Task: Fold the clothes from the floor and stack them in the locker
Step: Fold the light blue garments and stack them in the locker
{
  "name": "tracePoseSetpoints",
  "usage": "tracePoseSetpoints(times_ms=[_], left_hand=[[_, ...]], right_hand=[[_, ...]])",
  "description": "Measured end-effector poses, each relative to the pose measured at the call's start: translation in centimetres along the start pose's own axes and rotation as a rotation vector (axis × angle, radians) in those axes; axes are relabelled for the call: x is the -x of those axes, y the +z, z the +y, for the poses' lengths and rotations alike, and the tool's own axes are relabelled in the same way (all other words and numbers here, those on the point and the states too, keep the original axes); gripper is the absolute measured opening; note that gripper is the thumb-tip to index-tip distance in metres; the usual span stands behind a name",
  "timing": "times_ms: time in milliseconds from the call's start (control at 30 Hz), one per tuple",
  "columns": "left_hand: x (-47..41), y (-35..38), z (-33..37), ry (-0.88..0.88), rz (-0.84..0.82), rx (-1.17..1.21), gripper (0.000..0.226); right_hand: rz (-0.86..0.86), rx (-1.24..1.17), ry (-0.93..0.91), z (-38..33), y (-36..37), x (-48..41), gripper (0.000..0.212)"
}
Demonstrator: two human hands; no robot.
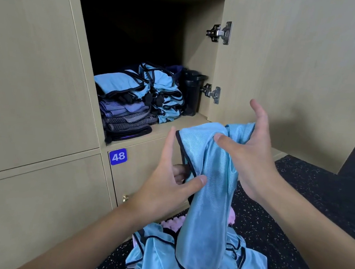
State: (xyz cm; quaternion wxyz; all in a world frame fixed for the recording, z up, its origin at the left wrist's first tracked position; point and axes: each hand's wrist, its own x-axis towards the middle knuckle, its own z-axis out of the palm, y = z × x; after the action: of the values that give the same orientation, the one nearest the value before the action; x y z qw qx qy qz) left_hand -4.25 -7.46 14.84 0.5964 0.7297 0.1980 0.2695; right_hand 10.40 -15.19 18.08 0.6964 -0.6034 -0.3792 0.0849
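Fingers point(200, 179) pinch glossy, ribbed, black-trimmed blue vest point(205, 214).

A small blue square sticker point(117, 156) with rounded corners reads "48" in white digits. It sits on the pale wooden locker door point(148, 157) directly below the open locker compartment point(139, 31). No other writing can be read.

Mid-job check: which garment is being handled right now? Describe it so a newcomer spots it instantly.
Start at the open locker above the blue 48 plate. Just in front, the left hand and right hand pinch a light blue bib with dark trim. It alone hangs lifted in a long drape, unlike the crumpled pile on the floor below and the folded stacks inside the locker.
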Motion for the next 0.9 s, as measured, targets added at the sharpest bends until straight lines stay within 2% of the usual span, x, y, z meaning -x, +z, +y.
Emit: tracePoseSetpoints(times_ms=[133, 367, 467, 600, 733, 867, 900], left_hand=[[0.2, 0.7, -0.2, -0.014, 0.004, 0.138, 0.110], [-0.3, 0.8, 0.3, 0.106, 0.237, 0.412, 0.094], [-0.7, 0.2, 1.2, 0.130, 0.291, 0.428, 0.084], [-1.3, -1.2, 2.1, 0.193, 0.370, 0.433, 0.076], [-1.6, -2.6, 2.7, 0.227, 0.422, 0.412, 0.073], [-1.7, -3.5, 3.4, 0.256, 0.462, 0.425, 0.073], [-1.7, -3.7, 3.5, 0.261, 0.470, 0.423, 0.072]], right_hand=[[-0.011, -0.021, 0.008, 0.0, 0.1, 0.0, 0.086], [-0.058, -0.056, 0.060, 0.5, -0.2, -0.4, 0.093], [-0.089, -0.090, 0.109, 0.6, -0.5, -0.8, 0.092], [-0.026, -0.072, 0.131, 0.3, -1.8, -1.6, 0.094], [-0.220, -0.014, 0.248, 0.7, -1.5, -1.2, 0.108], [-0.053, -0.111, 0.269, 0.8, -1.6, -1.4, 0.100], [-0.071, -0.126, 0.281, 0.9, -1.7, -1.4, 0.100]])
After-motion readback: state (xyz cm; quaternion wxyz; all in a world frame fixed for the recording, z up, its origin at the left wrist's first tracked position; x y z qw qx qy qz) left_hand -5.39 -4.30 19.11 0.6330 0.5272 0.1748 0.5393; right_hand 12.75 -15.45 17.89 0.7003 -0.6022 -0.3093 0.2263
